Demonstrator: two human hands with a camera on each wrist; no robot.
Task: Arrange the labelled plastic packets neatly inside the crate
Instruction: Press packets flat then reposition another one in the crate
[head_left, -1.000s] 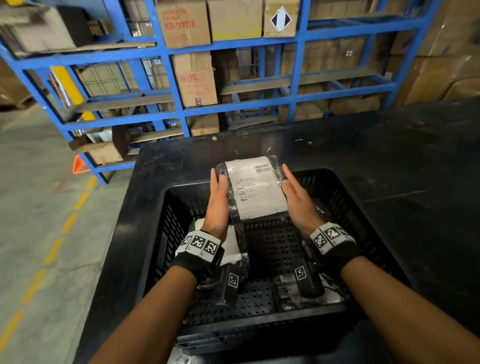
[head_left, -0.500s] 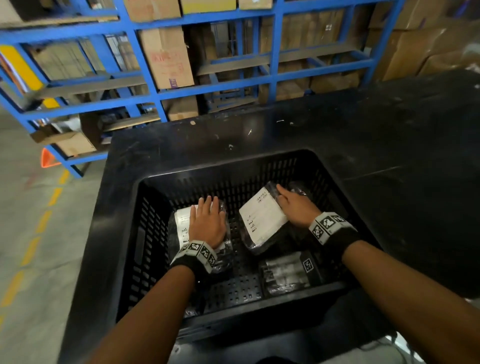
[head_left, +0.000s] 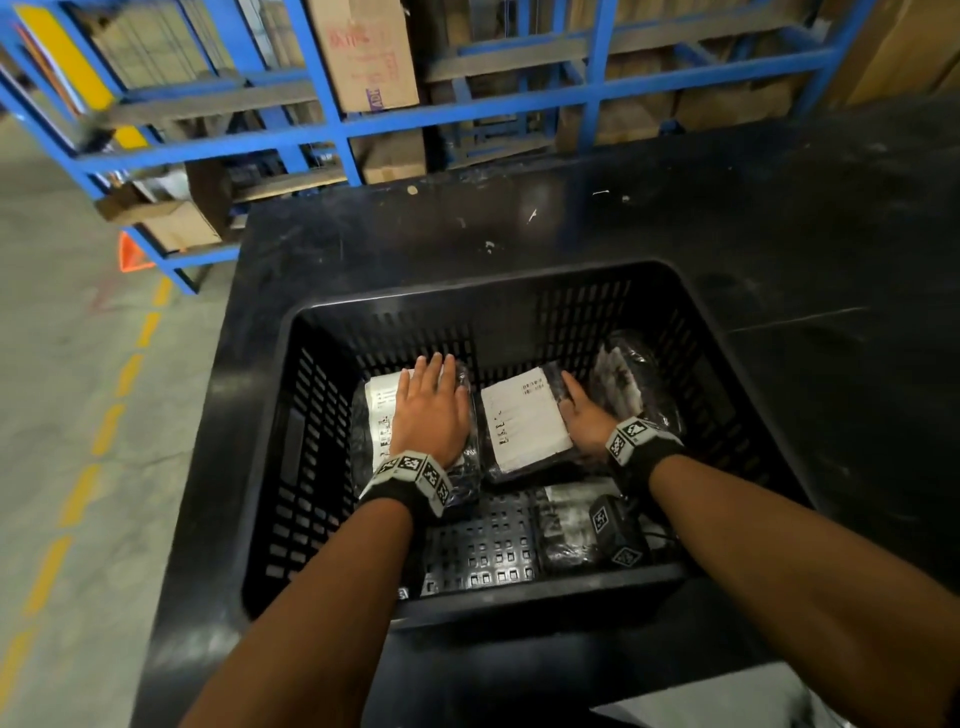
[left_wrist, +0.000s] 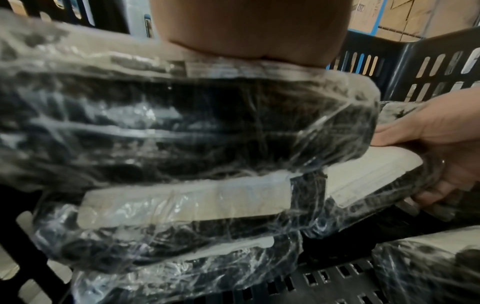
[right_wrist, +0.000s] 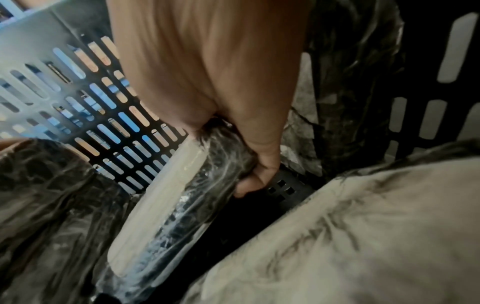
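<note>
A black slotted crate (head_left: 675, 301) stands on a black table and holds several clear plastic packets with white labels. My left hand (head_left: 434, 402) lies flat, fingers straight, on top of a stack of packets (head_left: 379, 415) at the crate's left; the left wrist view shows that stack (left_wrist: 182, 127) under my palm. My right hand (head_left: 584, 418) grips the right edge of a tilted labelled packet (head_left: 522, 415) in the middle. In the right wrist view its fingers (right_wrist: 259, 170) curl under this packet (right_wrist: 166, 197).
Another packet (head_left: 623, 384) leans against the crate's right wall, and one more (head_left: 566, 525) lies at the near right. Bare perforated floor (head_left: 483, 545) shows at the near middle. Blue racking (head_left: 311, 124) with cardboard boxes stands behind the table (head_left: 779, 234).
Both hands carried the labelled packet from above the crate down into it. The left hand let go and moved onto the left stack. The right hand has lowered the packet nearly flat.
</note>
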